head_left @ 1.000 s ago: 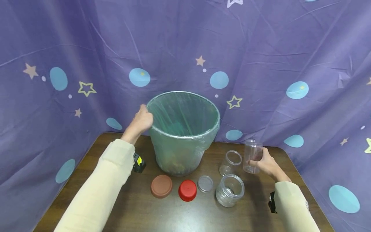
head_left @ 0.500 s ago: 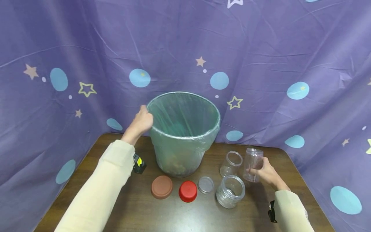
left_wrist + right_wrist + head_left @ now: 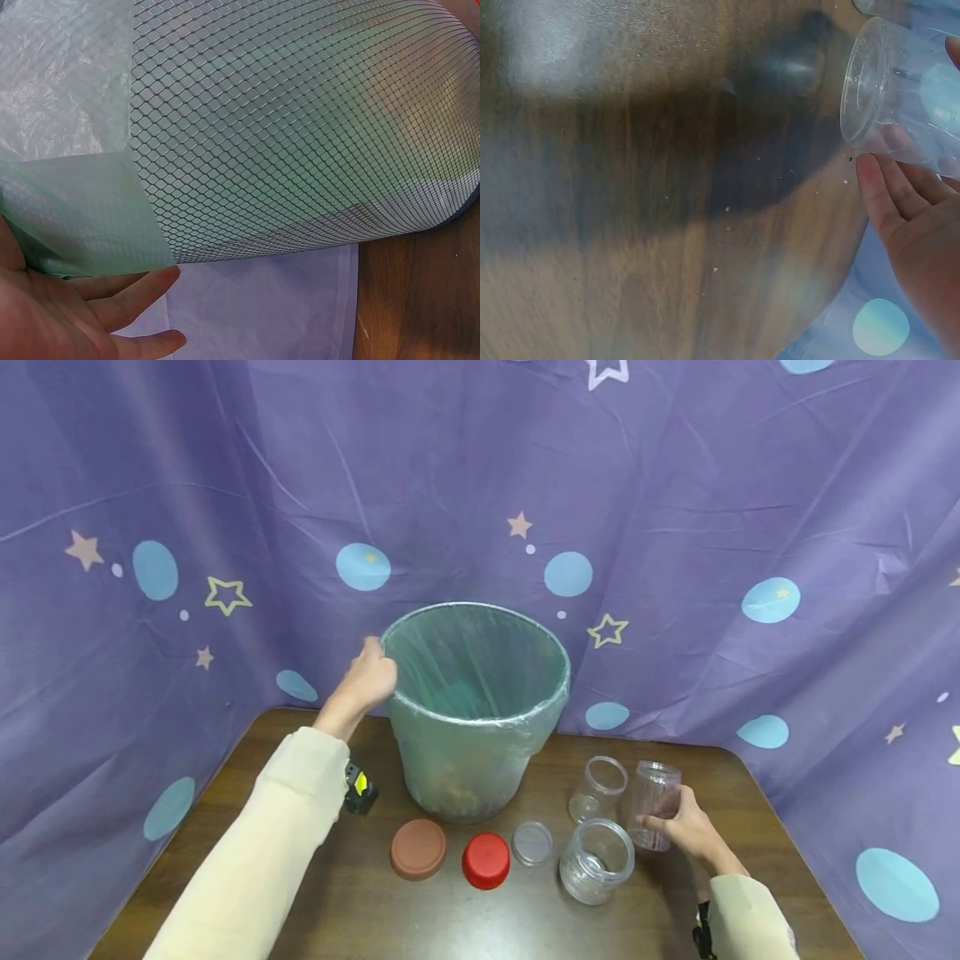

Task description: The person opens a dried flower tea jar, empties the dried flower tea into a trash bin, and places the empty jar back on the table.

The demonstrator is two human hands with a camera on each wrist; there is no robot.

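Observation:
At the left of the head view, my left hand [image 3: 366,679] grips the rim of a wire-mesh wastebasket [image 3: 465,768] lined with a thin green bag [image 3: 82,210]. In the left wrist view some fingers [image 3: 142,296] extend below the bag's folded edge. On the right side, my right hand [image 3: 693,833] holds a tall clear plastic jar [image 3: 656,797], thumb and fingers on opposite sides. The jar stands upright without a lid; whether its base touches the table cannot be told. Two other clear jars stand beside it, one narrow [image 3: 597,789] and one wide [image 3: 596,862].
Lids lie before the wastebasket on the brown wooden table [image 3: 420,927]: a brown one [image 3: 417,849], a red one [image 3: 486,861] and a grey translucent one [image 3: 532,843]. A purple curtain [image 3: 465,485] hangs close behind and at both sides. Small crumbs dot the table.
The right hand has lowered the tall jar and brought it slightly nearer, beside the wide jar. My left hand stays at the wastebasket's rim. The view has tilted slightly upward.

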